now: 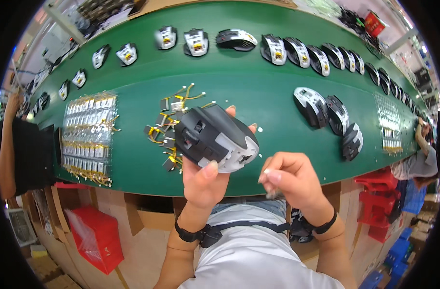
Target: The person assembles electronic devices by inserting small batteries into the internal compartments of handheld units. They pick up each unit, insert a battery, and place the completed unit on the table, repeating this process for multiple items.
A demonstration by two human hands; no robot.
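My left hand (204, 187) is wrapped round a black and silver computer mouse (208, 137), held tilted above the green table (263, 185). Its thumb presses the near side, and fingertips show past the far side. My right hand (295, 179) is just right of the mouse, apart from it, with thumb and forefinger pinched together. Whatever lies between those fingertips is too small to make out. Partly behind the mouse, a loose pile of small batteries (175, 106) with yellow tape and thin wires lies on the table.
At left lies a clear tray of wired batteries (87, 137); a similar tray (389, 127) lies far right. Three mice (310, 106) sit to the right, and several more (273, 49) line the far side. Co-workers are at both ends. A red bin (97, 238) stands below left.
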